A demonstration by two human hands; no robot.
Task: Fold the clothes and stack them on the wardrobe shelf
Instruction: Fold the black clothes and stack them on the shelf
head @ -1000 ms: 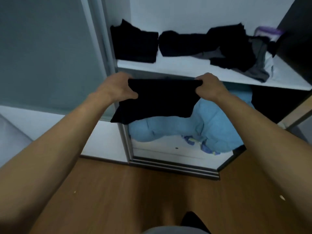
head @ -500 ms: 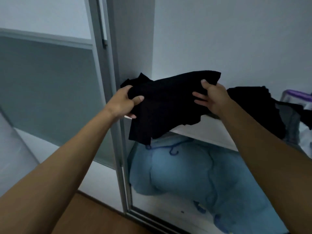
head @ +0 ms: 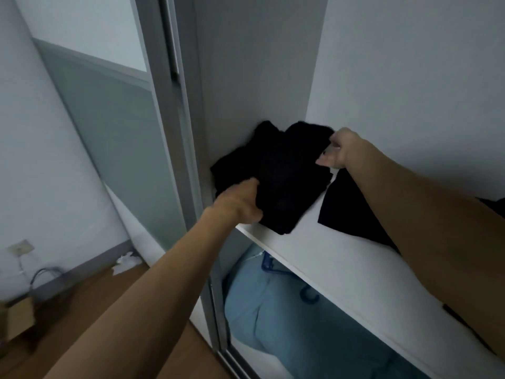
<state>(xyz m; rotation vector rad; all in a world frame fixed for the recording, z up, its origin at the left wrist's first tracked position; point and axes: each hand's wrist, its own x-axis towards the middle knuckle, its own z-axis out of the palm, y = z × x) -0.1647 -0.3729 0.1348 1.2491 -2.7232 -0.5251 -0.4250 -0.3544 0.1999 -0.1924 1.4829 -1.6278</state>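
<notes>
Resting on shelf (head: pixel 341 258), black garment (head: pixel 287 173): left grip (head: pixel 240 203) clutches near edge, right grip (head: pixel 341 151) pinches far corner.

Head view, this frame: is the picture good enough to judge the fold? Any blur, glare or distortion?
Head view: dim bluish light, no glare; the black clothes on the shelf read as one dark mass, folds not visible. Head view: box and floor at lower left are smeared by blur. Head view: the wide-angle lens makes the door frame lean.
</notes>
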